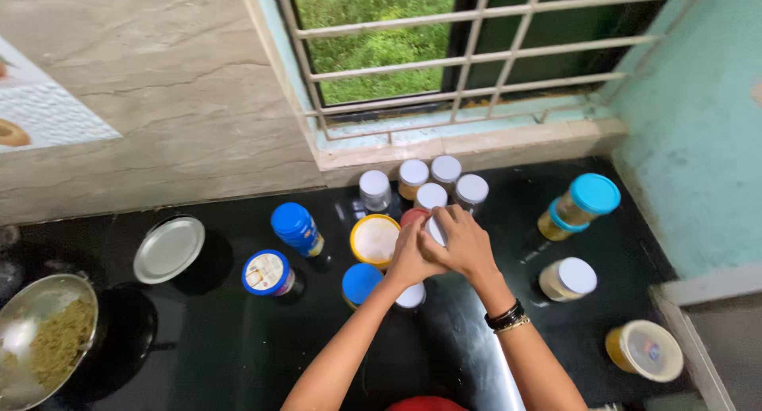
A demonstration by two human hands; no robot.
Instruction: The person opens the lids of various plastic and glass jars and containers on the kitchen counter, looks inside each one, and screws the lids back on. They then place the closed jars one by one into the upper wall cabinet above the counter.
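Both hands, left hand (409, 256) and right hand (464, 244), clasp a white-lidded jar (435, 230), fingers curled round its lid; red lid (413, 216) at eleven o'clock.

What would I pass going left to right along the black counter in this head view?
Pan of food → round steel lid → blue-lidded jar → yellow-rimmed tub → both hands on a jar, left hand, right hand → white-lidded jar → tub by the wall.

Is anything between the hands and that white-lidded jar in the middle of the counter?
No. Both the left hand and the right hand are already on the white-lidded jar, fingers wrapped over its lid. The yellow-rimmed container and a red-lidded jar crowd it on the left, not blocking the grip.
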